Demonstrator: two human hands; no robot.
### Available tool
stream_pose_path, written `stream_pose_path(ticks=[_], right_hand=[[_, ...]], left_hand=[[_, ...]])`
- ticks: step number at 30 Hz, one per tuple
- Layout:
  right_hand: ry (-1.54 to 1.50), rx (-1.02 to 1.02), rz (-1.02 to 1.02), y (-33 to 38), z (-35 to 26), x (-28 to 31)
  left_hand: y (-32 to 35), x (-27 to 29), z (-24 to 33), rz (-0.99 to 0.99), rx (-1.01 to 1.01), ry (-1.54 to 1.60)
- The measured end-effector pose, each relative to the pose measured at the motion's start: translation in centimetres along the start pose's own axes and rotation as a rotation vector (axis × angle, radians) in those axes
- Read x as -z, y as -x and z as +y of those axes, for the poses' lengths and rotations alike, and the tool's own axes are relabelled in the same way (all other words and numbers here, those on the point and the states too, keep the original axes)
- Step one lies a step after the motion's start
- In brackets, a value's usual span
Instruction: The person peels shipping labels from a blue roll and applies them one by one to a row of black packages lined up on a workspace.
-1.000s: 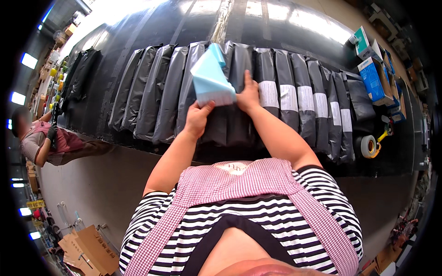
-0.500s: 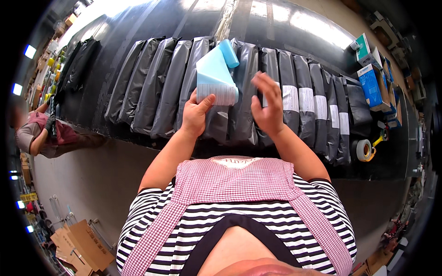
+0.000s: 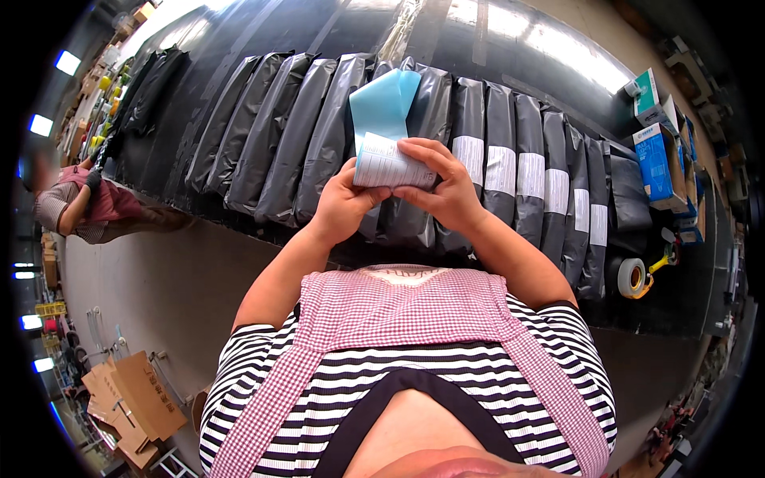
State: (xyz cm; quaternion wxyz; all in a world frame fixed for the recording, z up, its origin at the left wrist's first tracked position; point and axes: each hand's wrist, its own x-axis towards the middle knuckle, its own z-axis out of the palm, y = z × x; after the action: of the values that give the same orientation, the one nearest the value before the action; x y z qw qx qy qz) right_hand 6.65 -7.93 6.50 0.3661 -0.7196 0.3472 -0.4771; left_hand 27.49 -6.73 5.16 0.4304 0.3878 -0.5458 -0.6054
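Above the middle of the row, my left hand (image 3: 341,205) and my right hand (image 3: 450,187) both grip a strip of labels (image 3: 390,169). White printed labels show at its near end, and light blue backing (image 3: 381,107) folds away toward the far side. My left thumb and fingers pinch the lower left edge; my right fingers lie over the right end with the thumb below. Beneath lie dark grey plastic mailing bags (image 3: 275,135), standing close side by side. Several bags to the right bear white labels (image 3: 500,170); those to the left show plain plastic.
A tape roll (image 3: 626,276) lies by a yellow-handled tool (image 3: 660,264) on the right of the black table (image 3: 685,291). Blue (image 3: 658,169) and green boxes (image 3: 647,97) stand behind. At far left a co-worker (image 3: 68,203) stands near dark bags (image 3: 151,92). Flattened cardboard (image 3: 147,394) leans below.
My right hand has moved left from the open air and now grips the label strip's right end. The blue backing's curled far end has unrolled into a fold.
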Motion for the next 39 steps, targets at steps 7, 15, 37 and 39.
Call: stream_pose_path(ticks=[7, 15, 37, 39], right_hand=[[0.114, 0.144, 0.082, 0.7, -1.1, 0.6], [0.023, 0.062, -0.042, 1.4, -0.9, 2.1], [0.532, 0.109, 0.058, 2.5, 8.0, 1.8], [0.544, 0.08, 0.051, 2.5, 8.2, 1.7]], left_hand=[[1.1, -1.5, 0.5, 0.081, -0.208, -0.163], [2.3, -1.9, -0.1, 0.088, -0.128, -0.375], [2.3, 14.9, 1.0, 0.479, -0.386, 0.587], [2.2, 16.8, 1.7, 0.519, -0.46, 0.591]])
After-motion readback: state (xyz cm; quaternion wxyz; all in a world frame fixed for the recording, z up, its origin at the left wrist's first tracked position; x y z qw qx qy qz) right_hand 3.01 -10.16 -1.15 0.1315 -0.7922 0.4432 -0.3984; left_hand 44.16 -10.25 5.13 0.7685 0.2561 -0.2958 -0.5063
